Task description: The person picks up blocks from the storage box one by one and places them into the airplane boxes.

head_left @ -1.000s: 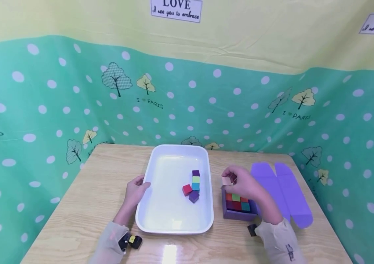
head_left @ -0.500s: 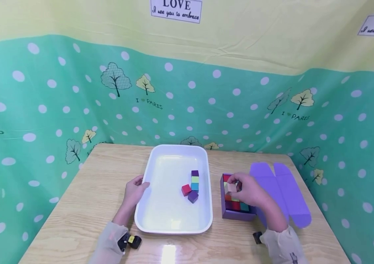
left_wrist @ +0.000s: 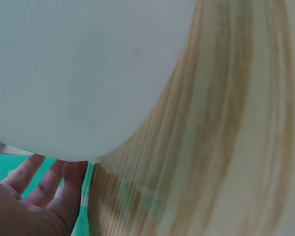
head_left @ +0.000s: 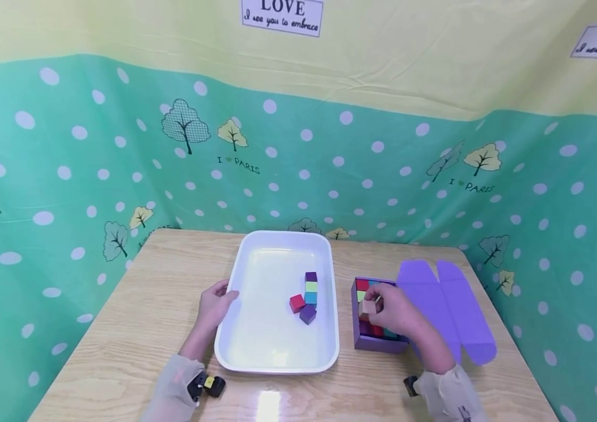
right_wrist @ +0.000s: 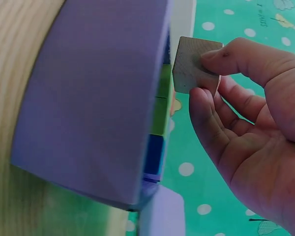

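My right hand (head_left: 394, 308) pinches a plain wooden cube (head_left: 367, 309) between thumb and fingertips. It is over the purple box (head_left: 381, 344), which holds rows of coloured cubes. The right wrist view shows the wooden cube (right_wrist: 196, 64) just beyond the box wall (right_wrist: 88, 108), above green and blue cubes. My left hand (head_left: 215, 305) grips the left rim of a white tray (head_left: 256, 369), thumb over the edge and fingers outside. Inside the tray, a purple, a lime and a blue cube (head_left: 311, 298) form a row, with a red cube (head_left: 297, 303) and another purple cube (head_left: 307, 314) beside it.
The box's open purple lid (head_left: 448, 310) lies flat to the right on the wooden table (head_left: 171, 264). A green and yellow patterned cloth (head_left: 298, 146) hangs behind and at both sides. Black wrist devices (head_left: 208, 384) are strapped at the sleeves.
My right hand has moved from the box's far-left side to over its middle, lowering the wooden cube toward the coloured ones. The left hand and the tray stay put.
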Motion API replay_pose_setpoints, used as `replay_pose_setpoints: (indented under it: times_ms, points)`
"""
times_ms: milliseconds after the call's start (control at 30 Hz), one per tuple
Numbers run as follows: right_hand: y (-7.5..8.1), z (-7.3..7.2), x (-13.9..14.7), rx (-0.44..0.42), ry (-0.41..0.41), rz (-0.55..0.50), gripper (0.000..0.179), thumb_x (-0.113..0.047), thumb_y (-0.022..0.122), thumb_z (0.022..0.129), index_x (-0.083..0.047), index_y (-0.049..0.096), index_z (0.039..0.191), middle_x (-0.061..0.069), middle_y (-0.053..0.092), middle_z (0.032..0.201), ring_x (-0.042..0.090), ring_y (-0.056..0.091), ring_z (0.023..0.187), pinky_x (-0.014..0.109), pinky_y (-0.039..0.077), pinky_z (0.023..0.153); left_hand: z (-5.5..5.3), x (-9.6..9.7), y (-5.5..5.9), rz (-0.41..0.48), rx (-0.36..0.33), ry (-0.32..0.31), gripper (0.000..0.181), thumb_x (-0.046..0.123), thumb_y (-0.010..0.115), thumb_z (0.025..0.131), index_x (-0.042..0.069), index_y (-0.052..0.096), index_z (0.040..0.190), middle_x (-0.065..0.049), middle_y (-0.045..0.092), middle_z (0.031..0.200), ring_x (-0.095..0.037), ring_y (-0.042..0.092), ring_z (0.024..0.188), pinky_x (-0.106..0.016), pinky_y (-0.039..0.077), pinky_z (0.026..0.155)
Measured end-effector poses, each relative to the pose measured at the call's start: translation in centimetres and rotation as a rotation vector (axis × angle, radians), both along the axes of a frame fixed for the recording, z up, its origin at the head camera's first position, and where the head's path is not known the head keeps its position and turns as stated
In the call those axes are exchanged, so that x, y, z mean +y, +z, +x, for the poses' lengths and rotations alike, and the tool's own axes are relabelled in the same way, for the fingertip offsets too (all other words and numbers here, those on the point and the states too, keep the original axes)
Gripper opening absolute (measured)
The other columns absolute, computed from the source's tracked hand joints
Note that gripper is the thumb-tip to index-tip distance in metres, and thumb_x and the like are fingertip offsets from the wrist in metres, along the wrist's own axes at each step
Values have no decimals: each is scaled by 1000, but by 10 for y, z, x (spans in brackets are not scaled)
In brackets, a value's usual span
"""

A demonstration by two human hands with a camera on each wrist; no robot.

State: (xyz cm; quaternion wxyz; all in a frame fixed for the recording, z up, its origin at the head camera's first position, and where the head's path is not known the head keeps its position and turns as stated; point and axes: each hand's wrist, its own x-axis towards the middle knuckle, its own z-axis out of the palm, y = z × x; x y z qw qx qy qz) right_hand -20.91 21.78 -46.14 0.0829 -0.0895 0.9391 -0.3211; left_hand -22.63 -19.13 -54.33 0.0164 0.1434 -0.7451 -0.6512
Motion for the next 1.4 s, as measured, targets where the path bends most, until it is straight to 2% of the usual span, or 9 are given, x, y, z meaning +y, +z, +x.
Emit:
replay_pose_setpoints:
  times_ms: [167, 367, 567, 767, 933, 1100, 1400]
  points:
    - [-7, 0, 1, 24, 4, -1, 31, -1, 79, 72, -10, 63, 97, 1, 54, 83, 16, 51, 71, 28, 49, 59, 1, 0, 1, -11, 8, -1, 46, 8, 65, 86, -4, 56, 130, -27, 61, 120, -35, 63, 102, -37, 57, 82]
    - [-7, -1, 4, 77, 33, -6, 30, 0, 79, 70, -7, 64, 96, 3, 53, 85, 17, 52, 73, 28, 49, 61, 2, -1, 1, -9, 6, 4, 47, 8, 65, 86, -5, 56, 130, -27, 61, 120, -36, 62, 103, -37, 57, 82]
    - [-12, -5, 2, 56, 24, 45, 30, -2, 80, 72, -12, 66, 97, 0, 55, 89, 16, 52, 73, 27, 49, 60, 2, -1, 1, -25, 12, 7, 48, 9, 65, 85, -5, 56, 130, -27, 61, 120, -34, 62, 101, -36, 57, 82]
    - [-18, -6, 2, 49, 33, 64, 29, -1, 80, 72, -13, 66, 94, -1, 56, 85, 16, 51, 72, 27, 49, 60, 2, -1, 1, -24, 1, -6, 48, 9, 65, 86, -4, 55, 131, -27, 60, 121, -35, 62, 104, -37, 56, 84]
    - [-22, -6, 3, 46, 13, 19, 32, 0, 80, 71, -12, 63, 96, -1, 56, 82, 15, 52, 70, 27, 49, 59, 1, 0, 1, -38, 5, -1, 48, 10, 65, 86, -5, 55, 131, -27, 60, 122, -35, 61, 106, -38, 55, 88]
    - [-28, -6, 6, 94, 14, -44, 33, 2, 81, 70, -9, 61, 94, 0, 56, 78, 15, 52, 68, 26, 48, 57, 0, 0, 0, -44, 5, 1, 48, 10, 65, 86, -4, 55, 131, -26, 60, 121, -34, 61, 105, -38, 55, 87]
    - [-36, -3, 4, 126, -6, -52, 34, 3, 82, 69, -7, 60, 94, 0, 56, 80, 13, 55, 70, 25, 51, 60, 2, -1, -2, -34, 14, -5, 47, 9, 64, 87, -4, 54, 132, -27, 59, 124, -35, 59, 108, -39, 53, 90]
